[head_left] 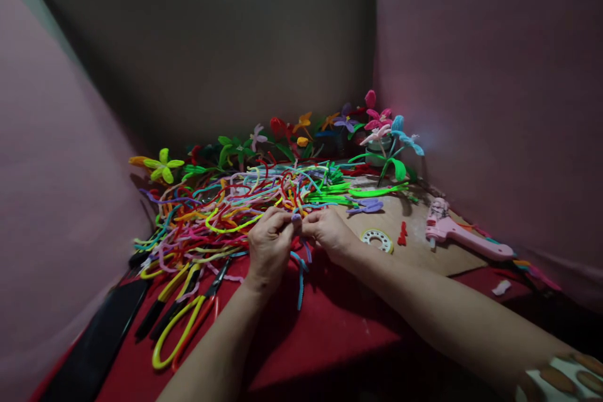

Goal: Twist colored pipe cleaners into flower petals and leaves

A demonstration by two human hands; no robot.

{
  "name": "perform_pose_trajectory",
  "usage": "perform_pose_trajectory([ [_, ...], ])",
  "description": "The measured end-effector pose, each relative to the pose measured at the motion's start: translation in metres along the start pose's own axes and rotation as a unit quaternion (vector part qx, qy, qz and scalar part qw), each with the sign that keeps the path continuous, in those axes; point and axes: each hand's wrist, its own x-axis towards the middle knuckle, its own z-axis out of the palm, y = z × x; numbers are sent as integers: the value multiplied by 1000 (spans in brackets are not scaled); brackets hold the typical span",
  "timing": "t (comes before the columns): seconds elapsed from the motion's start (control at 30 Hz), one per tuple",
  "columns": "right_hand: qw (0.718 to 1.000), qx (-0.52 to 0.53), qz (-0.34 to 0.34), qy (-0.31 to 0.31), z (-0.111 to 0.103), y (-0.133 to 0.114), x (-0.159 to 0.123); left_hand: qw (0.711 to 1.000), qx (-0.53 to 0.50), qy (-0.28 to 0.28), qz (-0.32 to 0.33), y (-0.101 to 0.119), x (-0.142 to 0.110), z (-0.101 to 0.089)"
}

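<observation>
My left hand point(269, 245) is closed in a pinch on a purple pipe cleaner point(296, 217), which shows as a small bent bit between thumb and fingertips. My right hand point(330, 233) meets it from the other side, its fingers pinched at the same purple piece. A purple end hangs below the right fingers. Just under the hands, a light blue pipe cleaner point(300, 286) droops over the red cloth. Behind them spreads a tangled heap of many-coloured pipe cleaners point(230, 201). A looped purple piece point(366, 206) lies to the right of the heap.
A pink glue gun point(464, 235), a tape roll point(377, 240) and a red scrap point(402, 233) rest on a brown board point(424, 264). At left lie scissors point(188, 323), a yellow-and-black handled tool point(164, 301) and a black flat object point(101, 333). Pipe-cleaner flowers point(162, 166) line the back.
</observation>
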Motion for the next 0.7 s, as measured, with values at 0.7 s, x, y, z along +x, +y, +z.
perform_pose_trajectory([
  [0.7,999,-7,36,-36,2,3,-3,981,-104,19,-163,-7,16,-17],
])
